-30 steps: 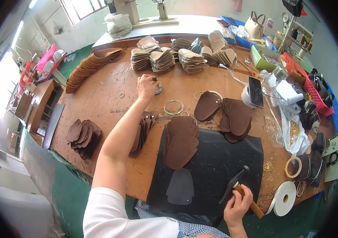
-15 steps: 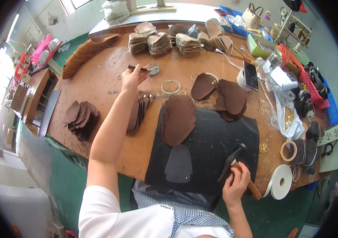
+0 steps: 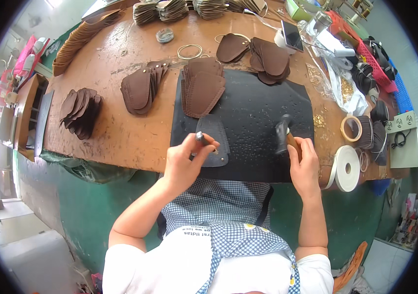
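Note:
My left hand (image 3: 182, 161) is closed round a short dark metal punch (image 3: 200, 137), held over a grey rounded panel (image 3: 213, 128). That panel lies on the black mat (image 3: 258, 108), and a small brass-coloured stud shows near its lower right corner. In my right hand (image 3: 304, 166) is the wooden handle of a hammer (image 3: 282, 133), its dark head blurred above the mat's right side. Beyond the grey panel, a stack of dark brown leather pieces (image 3: 203, 90) overlaps the mat's far left part.
More brown pieces lie in piles at the left (image 3: 80, 112), left of centre (image 3: 139, 90) and right (image 3: 270, 59). A small round dish (image 3: 165, 35) stands farther back. A white tape roll (image 3: 347, 168) and brass-coloured bits (image 3: 319, 121) are at the right.
My left hand has come back from beside the round dish to the grey panel, with the punch in it. My right hand has lifted the hammer slightly and turned it. The view has shifted.

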Demonstrator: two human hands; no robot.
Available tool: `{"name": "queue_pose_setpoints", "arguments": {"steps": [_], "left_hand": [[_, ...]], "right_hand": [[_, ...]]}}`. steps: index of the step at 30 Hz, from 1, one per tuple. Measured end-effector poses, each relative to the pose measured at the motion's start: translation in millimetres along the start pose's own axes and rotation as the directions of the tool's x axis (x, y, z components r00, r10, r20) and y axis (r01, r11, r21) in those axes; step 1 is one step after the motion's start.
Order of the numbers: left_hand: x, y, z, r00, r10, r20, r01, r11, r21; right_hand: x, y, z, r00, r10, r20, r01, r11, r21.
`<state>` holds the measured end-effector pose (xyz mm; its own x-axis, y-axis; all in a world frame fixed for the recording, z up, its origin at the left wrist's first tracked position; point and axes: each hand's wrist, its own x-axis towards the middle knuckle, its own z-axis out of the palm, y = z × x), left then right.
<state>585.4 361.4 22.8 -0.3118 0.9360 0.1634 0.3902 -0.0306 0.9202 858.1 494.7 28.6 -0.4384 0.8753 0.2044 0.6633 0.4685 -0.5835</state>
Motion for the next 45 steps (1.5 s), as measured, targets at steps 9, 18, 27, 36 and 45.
{"name": "queue_pose_setpoints", "arguments": {"steps": [9,18,27,36,45], "left_hand": [[-13,-16,27,0.998,0.003,0.06,-0.008,0.996,0.087],[-15,-21,35,0.977,0.211,0.034,-0.209,0.909,0.361],[-23,-33,42,0.921,0.388,-0.022,-0.335,0.822,0.46],[-20,-30,48,0.883,0.47,-0.01,-0.403,0.768,0.498],[-29,-22,48,0.901,0.432,-0.017,-0.363,0.778,0.512]], "right_hand": [[-26,-28,-10,0.953,-0.1,0.286,0.003,0.947,0.321],[-22,-24,-7,0.957,-0.197,0.212,0.159,0.97,0.186],[-11,-86,-64,0.929,-0.37,-0.02,0.347,0.85,0.396],[5,-94,-52,0.828,-0.46,0.321,0.458,0.885,0.087],[-10,-86,-32,0.836,-0.481,0.263,0.479,0.874,0.078]]}}
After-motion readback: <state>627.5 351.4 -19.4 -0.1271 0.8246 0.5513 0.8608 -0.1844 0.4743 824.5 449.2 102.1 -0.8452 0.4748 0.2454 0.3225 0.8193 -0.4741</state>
